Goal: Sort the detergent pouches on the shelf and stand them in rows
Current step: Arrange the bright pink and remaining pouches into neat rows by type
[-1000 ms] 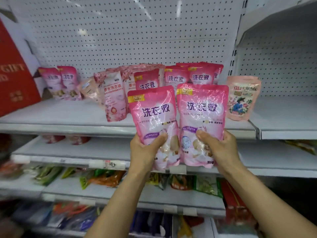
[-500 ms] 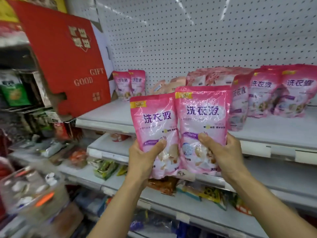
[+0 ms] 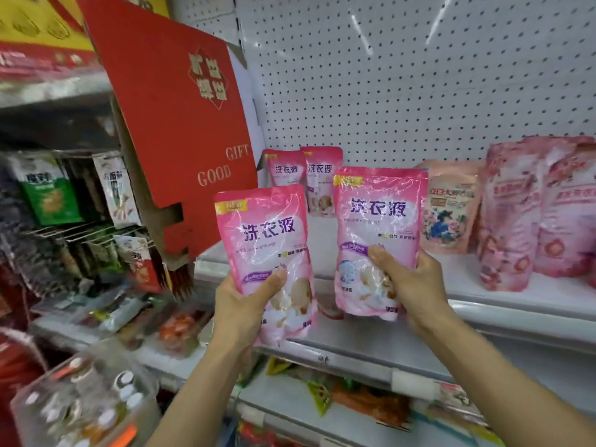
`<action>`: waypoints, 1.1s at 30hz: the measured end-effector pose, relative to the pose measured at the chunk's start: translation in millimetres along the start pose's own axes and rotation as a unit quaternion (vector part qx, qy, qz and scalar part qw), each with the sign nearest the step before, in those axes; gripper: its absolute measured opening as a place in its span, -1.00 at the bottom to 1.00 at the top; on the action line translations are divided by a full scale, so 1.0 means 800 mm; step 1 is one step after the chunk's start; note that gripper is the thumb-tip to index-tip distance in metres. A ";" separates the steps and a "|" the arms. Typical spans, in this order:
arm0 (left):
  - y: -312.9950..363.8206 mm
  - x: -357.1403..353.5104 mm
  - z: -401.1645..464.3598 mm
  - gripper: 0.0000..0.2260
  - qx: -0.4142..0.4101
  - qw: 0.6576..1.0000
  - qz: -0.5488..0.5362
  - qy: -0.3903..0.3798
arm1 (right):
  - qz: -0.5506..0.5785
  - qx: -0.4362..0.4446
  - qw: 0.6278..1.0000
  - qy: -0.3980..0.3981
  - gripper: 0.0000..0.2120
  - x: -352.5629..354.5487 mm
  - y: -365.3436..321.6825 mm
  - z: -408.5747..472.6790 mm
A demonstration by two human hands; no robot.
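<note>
While a red gift box (image 3: 174, 130) leans at ten o'clock against the left end of the shelf (image 3: 532, 301), the left hand (image 3: 240, 309) grips a pink pouch (image 3: 263, 250) low on its body, thumb across the front and the other fingers hidden behind it. That pouch is held upright in the air, in front of the shelf edge. At twelve o'clock two small pouches (image 3: 301, 174) stand side by side at the back of the shelf against the pegboard (image 3: 403, 91). Just right of centre, the right hand (image 3: 416, 285) clasps a second pink pouch (image 3: 379, 227) the same way, upright and a little higher, apart from the first. At three o'clock a peach pouch (image 3: 450, 209) stands on the shelf, with taller rose-patterned pouches (image 3: 529, 221) crowded beside it.
</note>
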State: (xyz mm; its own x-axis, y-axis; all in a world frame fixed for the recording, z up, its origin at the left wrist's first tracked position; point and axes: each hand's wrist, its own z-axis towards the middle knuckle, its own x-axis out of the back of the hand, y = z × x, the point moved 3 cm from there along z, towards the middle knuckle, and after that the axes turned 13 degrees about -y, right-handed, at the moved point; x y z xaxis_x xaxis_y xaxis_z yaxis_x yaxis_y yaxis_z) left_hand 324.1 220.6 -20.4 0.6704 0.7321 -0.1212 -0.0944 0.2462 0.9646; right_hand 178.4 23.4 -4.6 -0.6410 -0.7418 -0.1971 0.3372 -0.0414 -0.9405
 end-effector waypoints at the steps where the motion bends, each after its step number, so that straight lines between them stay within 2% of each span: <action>1: -0.002 0.008 0.014 -0.63 -0.003 1.000 0.001 0.002 | 0.002 0.003 1.000 0.001 -0.78 -0.007 0.004 0.018; 7: -0.008 0.037 0.117 -0.73 -0.031 0.999 0.013 0.001 | -0.015 0.017 1.000 0.010 -0.79 -0.040 0.026 0.131; 11: -0.016 0.046 0.201 -0.65 -0.025 1.000 0.010 -0.002 | -0.050 0.009 0.998 0.025 -0.78 -0.049 0.047 0.207; 15: -0.036 0.052 0.278 -0.68 -0.018 1.000 0.008 -0.005 | -0.063 0.002 0.998 0.029 -0.84 -0.048 0.067 0.274; 21: -0.065 0.049 0.367 -0.69 0.003 0.999 -0.010 -0.032 | -0.060 -0.042 0.996 0.052 -0.70 -0.034 0.084 0.324; 24: -0.079 0.045 0.400 -0.70 0.008 0.999 -0.007 -0.053 | -0.073 0.004 0.996 0.052 -0.77 -0.033 0.060 0.333; 26: -0.087 0.041 0.412 -0.68 0.013 0.997 0.013 -0.080 | -0.135 0.057 0.989 0.035 -0.77 -0.042 0.026 0.337; 29: -0.075 0.033 0.425 -0.59 0.005 0.993 0.002 -0.121 | -0.312 0.076 0.947 -0.025 -0.78 -0.055 -0.029 0.349; 31: -0.044 0.030 0.439 -0.57 -0.033 0.992 -0.012 -0.118 | -0.453 0.035 0.886 -0.089 -0.87 -0.061 -0.057 0.361; 33: -0.004 0.027 0.449 -0.59 -0.090 0.987 0.034 -0.130 | -0.560 -0.013 0.816 -0.143 -0.92 -0.064 -0.069 0.375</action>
State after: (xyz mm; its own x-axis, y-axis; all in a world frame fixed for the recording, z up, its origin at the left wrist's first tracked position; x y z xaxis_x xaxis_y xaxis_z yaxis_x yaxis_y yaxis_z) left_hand 603.4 7.7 58.2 0.8223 0.5683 0.0287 -0.2584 0.3280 0.9087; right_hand 399.5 -137.2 140.8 -0.3487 -0.3738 0.8595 -0.3674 -0.7891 -0.4922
